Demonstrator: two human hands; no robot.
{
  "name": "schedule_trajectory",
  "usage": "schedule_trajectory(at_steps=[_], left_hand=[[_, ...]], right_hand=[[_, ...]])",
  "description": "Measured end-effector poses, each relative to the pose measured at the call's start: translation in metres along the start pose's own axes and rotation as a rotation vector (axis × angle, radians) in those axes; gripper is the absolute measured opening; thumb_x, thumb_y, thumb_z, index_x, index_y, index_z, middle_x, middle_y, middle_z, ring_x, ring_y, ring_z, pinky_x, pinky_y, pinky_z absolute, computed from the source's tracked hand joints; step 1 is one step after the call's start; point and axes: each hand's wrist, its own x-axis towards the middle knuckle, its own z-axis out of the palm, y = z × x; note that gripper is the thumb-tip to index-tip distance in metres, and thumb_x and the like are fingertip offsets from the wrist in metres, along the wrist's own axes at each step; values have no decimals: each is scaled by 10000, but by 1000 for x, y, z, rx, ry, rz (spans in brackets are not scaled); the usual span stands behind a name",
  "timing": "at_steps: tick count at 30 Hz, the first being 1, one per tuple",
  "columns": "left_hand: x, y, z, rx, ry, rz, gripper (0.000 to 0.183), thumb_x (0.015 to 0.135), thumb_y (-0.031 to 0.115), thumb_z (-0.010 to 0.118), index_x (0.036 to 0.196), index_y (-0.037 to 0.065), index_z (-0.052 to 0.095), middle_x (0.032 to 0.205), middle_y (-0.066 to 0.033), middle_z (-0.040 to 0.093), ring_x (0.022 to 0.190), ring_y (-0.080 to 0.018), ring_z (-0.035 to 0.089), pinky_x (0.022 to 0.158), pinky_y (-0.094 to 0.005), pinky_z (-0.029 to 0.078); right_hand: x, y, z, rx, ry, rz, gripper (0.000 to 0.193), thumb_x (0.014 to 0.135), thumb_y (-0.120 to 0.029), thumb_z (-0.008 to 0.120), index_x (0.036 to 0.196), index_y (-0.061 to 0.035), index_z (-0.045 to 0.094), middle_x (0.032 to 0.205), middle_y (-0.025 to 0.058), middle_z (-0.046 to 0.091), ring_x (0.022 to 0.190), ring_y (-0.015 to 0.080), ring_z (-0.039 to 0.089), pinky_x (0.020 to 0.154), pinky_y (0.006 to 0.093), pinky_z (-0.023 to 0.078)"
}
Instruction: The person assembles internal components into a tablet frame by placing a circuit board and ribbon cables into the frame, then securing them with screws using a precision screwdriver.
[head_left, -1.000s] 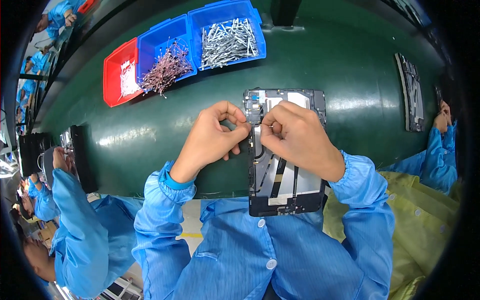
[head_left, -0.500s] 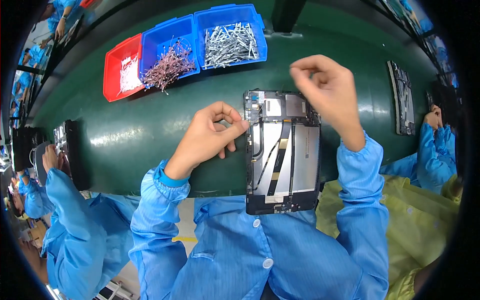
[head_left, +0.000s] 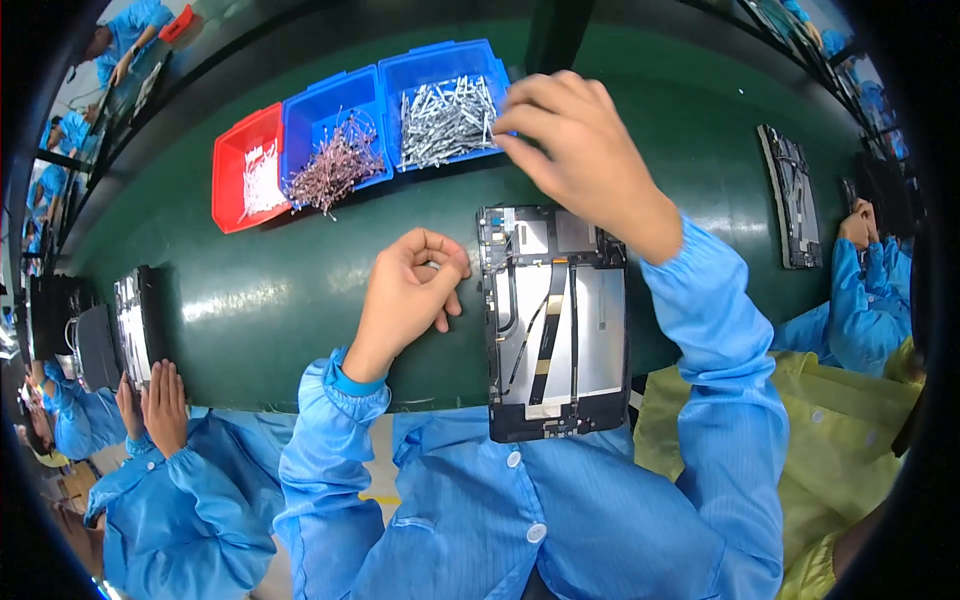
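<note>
An opened tablet [head_left: 590, 335] lies before me, its near end past the table edge; dark frame, silvery panel and ribbon cables show. Just off its upper left edge is my left hand [head_left: 412, 290], fingers curled and thumb pressed to the index finger; whatever they might pinch cannot be made out. My right hand [head_left: 585, 140] hovers beyond the tablet's far end, thumb and fingers apart. Its fingertips reach the right rim of a blue bin [head_left: 425, 68] heaped with thin silver rod-like parts [head_left: 447, 120]. No object is visible in that hand.
Left of that bin, another blue bin [head_left: 325, 98] holds brownish-pink wired parts [head_left: 338, 165], and a red bin [head_left: 228, 175] holds small white pieces [head_left: 262, 180]. Another opened tablet [head_left: 792, 195] lies at right. Co-workers sit on both sides; one's hand [head_left: 165, 405] rests near a device [head_left: 135, 315].
My right hand has moved left and away from me, from above the tablet to the silver-parts bin. My left hand has drawn off the tablet's edge. The left co-worker's hands have shifted nearer.
</note>
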Motion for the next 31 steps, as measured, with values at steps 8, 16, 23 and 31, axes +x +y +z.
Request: schedule_trajectory(at_steps=[8,16,23,31], left_hand=[[0,-7,-3,-80,25,22,100,927,2,593,1012,-49,579,888,-130,648,519,-104,592,392,-220,475],[0,-6,-8,-92,-2,44,96,943,19,601,1015,-42,581,873,-126,649,527,-90,594,398,-213,476],[1,-12,-9,-75,-10,57,165,955,74,649,1030,-56,580,853,-108,657,548,-106,623,402,-230,482],[0,-12,-8,-78,7,56,190,958,101,662,1036,-53,583,857,-116,659,548,-112,626,399,-230,483]], right_hand=[[33,12,48,-244,-305,-74,135,839,-176,748,945,-92,737,985,39,662,1083,223,574,1049,548,327],[20,15,33,-71,-103,-64,99,860,-89,713,949,-83,756,942,32,709,1030,206,612,1064,442,334],[15,20,31,-157,-47,-69,131,858,-148,728,950,-63,764,1170,84,656,1145,265,564,1062,510,318],[16,24,53,-220,-162,102,205,840,-211,745,939,-33,772,1413,177,519,1275,325,474,1052,577,314]])
